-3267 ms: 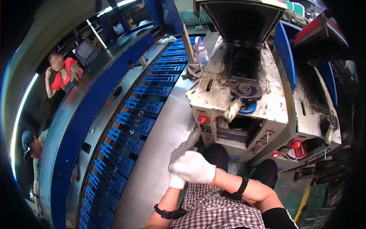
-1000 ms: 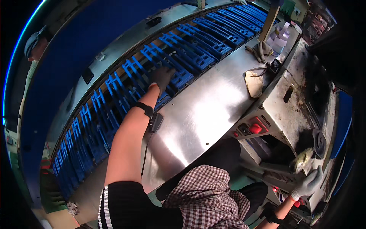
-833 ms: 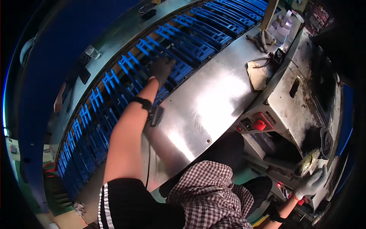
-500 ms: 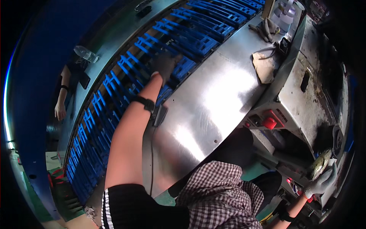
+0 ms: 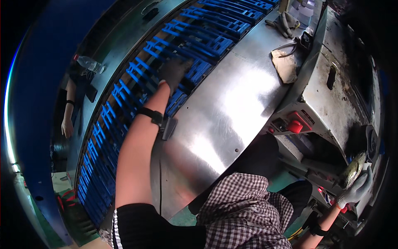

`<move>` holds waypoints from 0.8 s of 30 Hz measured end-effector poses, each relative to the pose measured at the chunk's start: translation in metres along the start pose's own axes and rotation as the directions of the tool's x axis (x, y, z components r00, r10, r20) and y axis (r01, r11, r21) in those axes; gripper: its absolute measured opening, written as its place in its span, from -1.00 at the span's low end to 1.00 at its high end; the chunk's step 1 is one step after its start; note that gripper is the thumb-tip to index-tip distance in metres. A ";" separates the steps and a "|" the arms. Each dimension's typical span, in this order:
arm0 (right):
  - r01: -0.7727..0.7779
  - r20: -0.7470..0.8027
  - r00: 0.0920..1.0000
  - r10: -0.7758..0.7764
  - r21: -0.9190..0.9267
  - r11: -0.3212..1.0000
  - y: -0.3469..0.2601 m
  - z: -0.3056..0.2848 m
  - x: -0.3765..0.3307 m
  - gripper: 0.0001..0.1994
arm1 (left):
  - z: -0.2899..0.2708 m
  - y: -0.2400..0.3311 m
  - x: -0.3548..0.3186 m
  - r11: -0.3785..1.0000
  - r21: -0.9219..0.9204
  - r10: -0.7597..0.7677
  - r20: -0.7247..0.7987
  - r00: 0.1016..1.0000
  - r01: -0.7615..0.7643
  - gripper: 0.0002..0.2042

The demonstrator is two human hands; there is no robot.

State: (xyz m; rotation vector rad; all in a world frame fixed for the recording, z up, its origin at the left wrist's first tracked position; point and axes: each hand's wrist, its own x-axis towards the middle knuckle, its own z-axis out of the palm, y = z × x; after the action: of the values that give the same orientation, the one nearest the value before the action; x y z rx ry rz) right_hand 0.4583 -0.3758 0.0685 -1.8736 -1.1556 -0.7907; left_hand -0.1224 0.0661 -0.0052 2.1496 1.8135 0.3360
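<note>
In the head view, the left hand (image 5: 174, 72), in a dark glove, is over the blue racks (image 5: 199, 71); whether it grips one I cannot make out, as shadow hides the fingers. The right hand (image 5: 355, 191), in a grey glove (orange at the cuff), is open, its fingers extended beside the wrapped handle (image 5: 354, 168) on the machine (image 5: 315, 93). The metal table (image 5: 211, 124) between carries loose gloves (image 5: 286, 25) and a tan pad (image 5: 284, 67).
</note>
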 end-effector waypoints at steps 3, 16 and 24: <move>0.003 0.007 1.000 -0.004 0.034 0.999 -0.001 -0.002 -0.001 -0.69 | 0.006 0.004 0.013 0.990 0.077 -0.117 -0.070 0.991 0.122 -0.42; -0.051 0.044 0.998 0.047 0.081 0.995 -0.009 -0.003 -0.005 -0.64 | 0.025 -0.034 0.033 0.993 -0.119 -0.025 -0.060 0.998 0.017 -0.51; 0.000 0.016 1.000 -0.001 0.059 0.998 -0.007 0.000 -0.007 -0.65 | 0.004 -0.064 0.063 0.989 0.112 -0.062 -0.280 0.958 0.096 -0.62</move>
State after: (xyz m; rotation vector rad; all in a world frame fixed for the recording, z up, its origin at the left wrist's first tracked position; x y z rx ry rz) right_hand 0.4492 -0.3772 0.0651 -1.8343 -1.1767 -0.7349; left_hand -0.1685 0.1370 -0.0343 2.1952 2.1178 0.5408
